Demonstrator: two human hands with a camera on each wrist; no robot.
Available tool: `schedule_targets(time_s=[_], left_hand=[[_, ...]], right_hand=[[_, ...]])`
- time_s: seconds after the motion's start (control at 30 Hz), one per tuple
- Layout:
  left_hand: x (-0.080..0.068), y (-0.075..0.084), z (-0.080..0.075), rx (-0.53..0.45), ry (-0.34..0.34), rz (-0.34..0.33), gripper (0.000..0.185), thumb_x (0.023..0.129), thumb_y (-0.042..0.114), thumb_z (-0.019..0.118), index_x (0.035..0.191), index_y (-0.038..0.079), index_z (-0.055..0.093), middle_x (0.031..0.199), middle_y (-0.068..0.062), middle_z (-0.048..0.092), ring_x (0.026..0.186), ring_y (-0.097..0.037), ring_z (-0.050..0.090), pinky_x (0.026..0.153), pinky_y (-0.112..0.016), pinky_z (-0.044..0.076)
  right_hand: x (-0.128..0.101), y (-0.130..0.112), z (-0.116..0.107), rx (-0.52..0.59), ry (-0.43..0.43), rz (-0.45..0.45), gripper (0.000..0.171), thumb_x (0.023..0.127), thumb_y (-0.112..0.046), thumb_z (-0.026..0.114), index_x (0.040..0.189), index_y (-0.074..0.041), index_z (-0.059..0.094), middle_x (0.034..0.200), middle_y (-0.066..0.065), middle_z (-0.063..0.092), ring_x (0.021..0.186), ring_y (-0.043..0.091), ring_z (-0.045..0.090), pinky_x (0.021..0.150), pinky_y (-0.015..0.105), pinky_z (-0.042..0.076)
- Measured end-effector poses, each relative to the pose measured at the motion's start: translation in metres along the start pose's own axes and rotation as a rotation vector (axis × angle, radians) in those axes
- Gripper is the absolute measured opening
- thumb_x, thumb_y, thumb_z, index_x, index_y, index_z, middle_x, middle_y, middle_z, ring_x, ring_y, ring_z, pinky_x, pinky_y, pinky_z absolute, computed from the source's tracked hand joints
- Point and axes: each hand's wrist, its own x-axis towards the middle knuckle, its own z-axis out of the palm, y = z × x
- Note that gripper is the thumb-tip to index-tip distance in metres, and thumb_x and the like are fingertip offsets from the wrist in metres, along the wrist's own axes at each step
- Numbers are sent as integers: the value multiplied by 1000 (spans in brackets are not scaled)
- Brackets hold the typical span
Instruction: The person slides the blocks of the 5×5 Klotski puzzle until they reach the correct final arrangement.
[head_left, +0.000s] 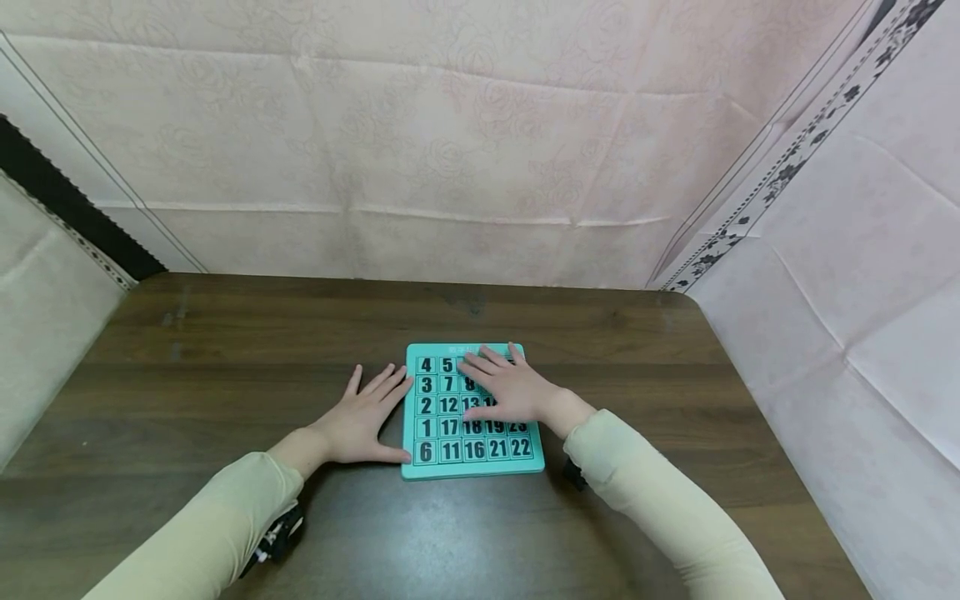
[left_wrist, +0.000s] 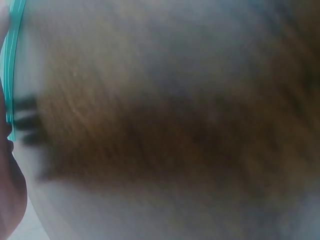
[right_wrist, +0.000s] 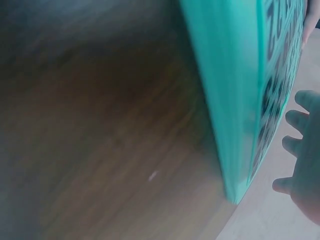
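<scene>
A teal number slide puzzle (head_left: 449, 427) with white numbered tiles lies flat on the wooden table. Along its left side, my left hand (head_left: 363, 423) is spread with straight fingers, the fingertips and thumb at the frame's edge. My right hand (head_left: 513, 393) extends over the upper right of the puzzle, fingers fairly straight and thumb spread, covering several tiles. From the right wrist view, the puzzle's thick side (right_wrist: 225, 100) shows, with the right fingers (right_wrist: 297, 121) just above its face; whether they touch is unclear. Only a strip of the frame (left_wrist: 10, 70) appears in the left wrist view.
The brown wooden table (head_left: 225, 358) extends around the puzzle on all sides. Pale patterned cloth (head_left: 450, 150) hangs behind the table's far edge, with more cloth (head_left: 862, 292) at the right. A dark wrist device (head_left: 277, 533) sits under the left sleeve.
</scene>
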Motion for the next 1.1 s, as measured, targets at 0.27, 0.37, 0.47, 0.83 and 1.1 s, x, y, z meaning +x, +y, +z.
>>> schedule_targets(time_s=[0.27, 0.37, 0.47, 0.83, 1.1], left_hand=[[1, 0, 0, 4, -13, -12, 109, 70, 76, 56, 149, 8, 23, 157, -12, 17, 145, -33, 12, 110, -64, -1], [0, 0, 0, 8, -11, -12, 110, 70, 76, 57, 149, 8, 23, 157, -11, 17, 145, -32, 11, 110, -64, -1], [0, -1, 1, 14, -6, -8, 110, 70, 76, 56, 149, 8, 23, 157, -11, 17, 145, -32, 12, 110, -65, -1], [0, -1, 0, 4, -6, -4, 109, 71, 76, 57, 149, 7, 24, 157, -12, 17, 145, -33, 12, 110, -65, -1], [0, -2, 2, 4, -10, -12, 109, 70, 76, 57, 149, 8, 24, 157, -11, 16, 145, -32, 11, 110, -64, -1]], right_hand=[[12, -9, -1, -41, -23, -7, 83, 86, -71, 37, 151, -26, 13, 159, -4, 10, 147, 21, 4, 115, 57, 2], [14, -11, -1, -50, -37, -7, 83, 86, -71, 36, 152, -27, 12, 159, -5, 10, 147, 21, 5, 115, 57, 2], [15, -11, 0, -57, -50, -2, 83, 86, -72, 34, 151, -28, 11, 159, -6, 9, 147, 21, 4, 115, 57, 2], [13, -9, 1, -32, -31, 8, 81, 86, -72, 35, 151, -29, 14, 158, -7, 11, 147, 22, 5, 114, 58, 1], [6, -1, 4, 10, -21, 28, 79, 86, -71, 38, 150, -30, 17, 158, -8, 13, 147, 21, 5, 114, 58, 0]])
